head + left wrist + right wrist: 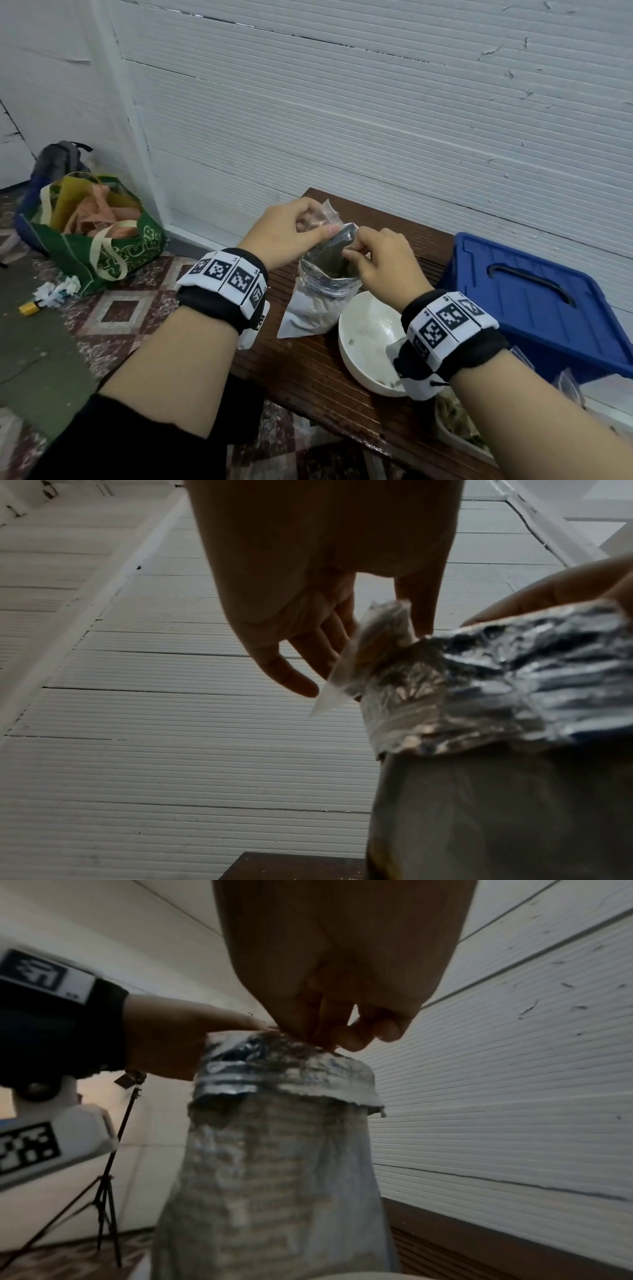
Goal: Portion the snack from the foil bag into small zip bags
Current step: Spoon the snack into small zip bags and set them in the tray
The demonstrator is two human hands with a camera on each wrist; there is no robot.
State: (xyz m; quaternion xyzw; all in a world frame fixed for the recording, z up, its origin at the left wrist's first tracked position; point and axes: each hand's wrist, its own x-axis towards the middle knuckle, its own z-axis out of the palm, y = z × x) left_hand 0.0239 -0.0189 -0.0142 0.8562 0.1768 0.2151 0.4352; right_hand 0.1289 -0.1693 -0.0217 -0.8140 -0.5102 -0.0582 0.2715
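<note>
Your forearms fill the foreground, each with a tag-printed band at the wrist. Your left hand (pixel 289 229) has its grip clamped on a small zip bag (pixel 329 213), thumb and fingers pinching the clear plastic just above the mouth of the foil bag (pixel 317 301). Your right hand (pixel 383 263) has fingertips drawn together in a pinch on the dark rim of the foil bag's opening; from the right wrist view the fingers (pixel 359 1039) curl down onto the folded-over top edge (pixel 284 1069).

In the left wrist view the zip bag (pixel 369 653) sits crumpled against the foil rim (pixel 514 680), touching it, with your fingers (pixel 291 674) spread behind it.

The foil bag stands upright on the brown surface (pixel 325 387), its cuff rolled outward. Just beside it, to the right, is a white bowl (pixel 370 339), partly hidden under your right wrist. A blue bin (pixel 534 301) with a handled lid sits further right. On the floor to the left stands a green tote (pixel 102 246) with a backpack (pixel 58 161) behind it.
</note>
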